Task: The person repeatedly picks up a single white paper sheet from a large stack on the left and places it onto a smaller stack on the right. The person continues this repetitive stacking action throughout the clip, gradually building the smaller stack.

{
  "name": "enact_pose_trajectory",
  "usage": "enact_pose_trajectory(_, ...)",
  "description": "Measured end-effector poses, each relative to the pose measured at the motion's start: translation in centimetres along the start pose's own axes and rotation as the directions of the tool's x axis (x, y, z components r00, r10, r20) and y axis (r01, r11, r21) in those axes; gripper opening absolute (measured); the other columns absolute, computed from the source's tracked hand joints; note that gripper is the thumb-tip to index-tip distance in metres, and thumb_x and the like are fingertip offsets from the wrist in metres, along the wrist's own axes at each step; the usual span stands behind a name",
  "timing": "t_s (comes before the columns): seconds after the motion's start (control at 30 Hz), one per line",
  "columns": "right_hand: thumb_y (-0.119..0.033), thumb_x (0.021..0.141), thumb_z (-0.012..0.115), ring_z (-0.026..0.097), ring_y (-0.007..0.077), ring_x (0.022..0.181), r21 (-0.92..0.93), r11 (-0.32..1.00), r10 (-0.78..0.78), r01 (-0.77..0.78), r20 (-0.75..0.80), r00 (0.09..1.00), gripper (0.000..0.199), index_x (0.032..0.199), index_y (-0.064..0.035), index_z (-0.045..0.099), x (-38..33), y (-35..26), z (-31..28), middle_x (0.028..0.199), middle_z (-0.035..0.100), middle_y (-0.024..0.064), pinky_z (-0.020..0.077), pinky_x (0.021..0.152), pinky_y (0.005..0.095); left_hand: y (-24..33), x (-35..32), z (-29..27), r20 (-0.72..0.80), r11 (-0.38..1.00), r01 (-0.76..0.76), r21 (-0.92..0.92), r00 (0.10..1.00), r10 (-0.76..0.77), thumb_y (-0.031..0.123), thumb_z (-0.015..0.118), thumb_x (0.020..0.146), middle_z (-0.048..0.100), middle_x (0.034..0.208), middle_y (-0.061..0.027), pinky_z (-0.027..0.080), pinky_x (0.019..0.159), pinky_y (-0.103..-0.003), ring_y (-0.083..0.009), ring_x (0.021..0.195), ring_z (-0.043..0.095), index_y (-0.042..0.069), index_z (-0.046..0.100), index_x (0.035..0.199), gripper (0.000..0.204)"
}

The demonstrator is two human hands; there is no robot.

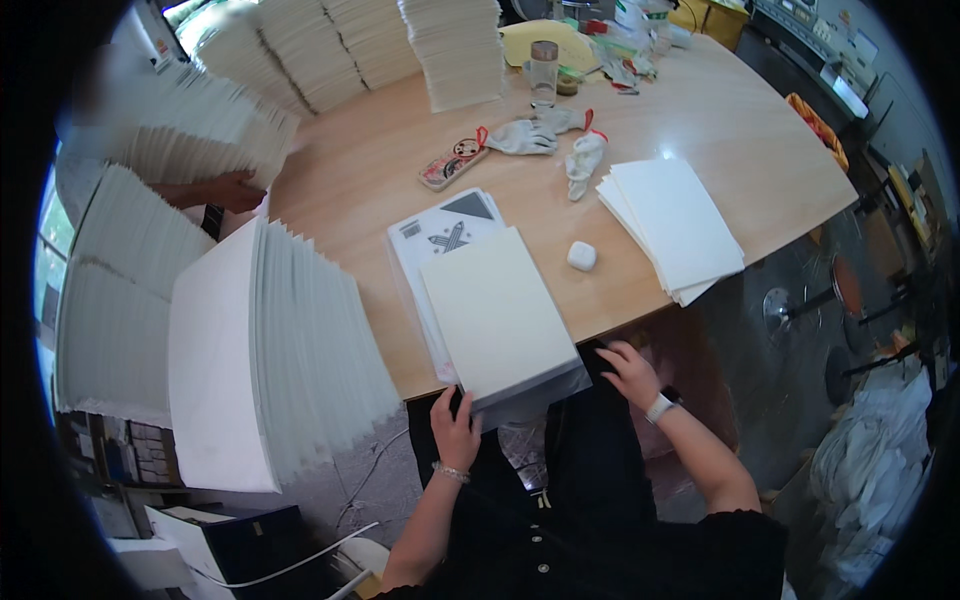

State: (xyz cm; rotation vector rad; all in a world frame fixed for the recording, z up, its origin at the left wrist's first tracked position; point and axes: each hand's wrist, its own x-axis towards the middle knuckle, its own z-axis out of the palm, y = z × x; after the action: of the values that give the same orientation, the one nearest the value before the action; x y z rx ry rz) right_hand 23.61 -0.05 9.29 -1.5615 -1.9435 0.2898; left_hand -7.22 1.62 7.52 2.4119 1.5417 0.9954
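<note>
In front of me a stack of cream sheets (pixel 500 310) lies at the table's edge, partly over a white printed sheet (pixel 440 240) with a pencil drawing and a grey corner. Clear plastic film (pixel 540 397) sticks out below the stack's near edge. My left hand (pixel 456 432) is at the stack's near left corner, fingers apart, its fingertips seemingly touching it. Off the near right corner, my right hand (pixel 630 375) hovers over my lap with fingers spread and nothing in it. A small white rounded case (pixel 581 256) sits to the stack's right.
Tall paper stacks (pixel 310 350) line the left side; another person's hand (pixel 232 190) touches one. A fanned pile of white sheets (pixel 680 225) lies right. Farther back are a phone (pixel 452 165), work gloves (pixel 525 137) and a clear bottle (pixel 543 75). A stool (pixel 846 284) stands right.
</note>
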Motion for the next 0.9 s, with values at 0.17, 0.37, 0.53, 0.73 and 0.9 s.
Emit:
enact_pose_trajectory(0.17, -0.011, 0.069, 0.059, 0.055, 0.0223, 0.073, 0.150, 0.918, -0.388, 0.367, 0.147, 0.910, 0.011, 0.079, -0.0066, 0.057, 4.0, 0.2, 0.6, 0.081, 0.055, 0.0051, 0.0460, 0.063, 0.0329, -1.0, 1.7, -0.9, 0.057, 0.951, -0.283, -0.122, 0.955, 0.292, 0.010, 0.063, 0.067, 0.052, 0.074, -0.0054, 0.045, 0.060, -0.033, -0.0241, 0.070, 0.053, 0.007, 0.056, 0.075, 0.011)
enact_pose_trajectory(0.37, -0.020, 0.074, 0.053, 0.055, 0.0322, 0.061, 0.166, 0.972, 0.135, -0.168, 0.192, 0.972, 0.019, 0.065, -0.0033, 0.055, 4.6, -0.5, 2.3, 0.063, 0.055, 0.0152, 0.0448, 0.057, 0.0380, -1.2, 2.1, 1.2, 0.317, 0.786, 0.503, -0.359, 0.858, -0.405, 0.020, 0.056, 0.078, 0.050, 0.055, -0.0044, 0.042, 0.044, -0.027, -0.0168, 0.048, 0.053, 0.002, 0.051, 0.065, 0.023)
enact_pose_trajectory(0.53, -0.018, 0.074, 0.052, 0.054, 0.0325, 0.056, 0.103, 0.941, 0.326, -0.321, -0.037, 0.945, 0.018, 0.069, -0.0010, 0.049, 4.0, -1.8, 3.9, 0.061, 0.055, 0.0171, 0.0436, 0.051, 0.0386, -1.8, 0.4, 2.8, 0.607, 0.048, 0.816, -0.576, 0.466, -0.643, 0.041, 0.041, 0.084, 0.055, 0.072, -0.0046, 0.040, 0.038, -0.020, -0.0116, 0.051, 0.054, 0.006, 0.048, 0.083, 0.036)
enact_pose_trajectory(0.73, -0.009, 0.080, 0.049, 0.048, 0.0072, 0.053, 0.820, 0.382, 0.430, -0.427, 0.252, 0.867, 0.013, 0.092, -0.0036, 0.046, 1.5, -2.8, 4.9, 0.069, 0.055, 0.0042, 0.0380, 0.045, 0.0189, 1.1, 3.8, -1.7, 0.448, 0.430, 0.589, -0.684, 0.805, -0.389, 0.021, 0.042, 0.085, 0.046, 0.057, -0.0037, 0.036, 0.040, -0.023, -0.0114, 0.044, 0.045, 0.002, 0.041, 0.083, 0.020)
enact_pose_trajectory(0.9, -0.007, 0.081, 0.048, 0.044, 0.0043, 0.058, 0.925, 0.290, 0.229, -0.245, 0.182, 0.956, 0.029, 0.109, -0.0025, 0.046, 2.6, -10.8, 3.8, 0.076, 0.052, 0.0004, 0.0365, 0.050, 0.0169, 7.0, 6.5, -16.4, 0.246, 0.891, 0.246, -0.382, 0.956, -0.159, 0.017, 0.047, 0.082, 0.049, 0.063, -0.0117, 0.039, 0.048, -0.030, -0.0167, 0.051, 0.050, 0.000, 0.044, 0.094, 0.021)
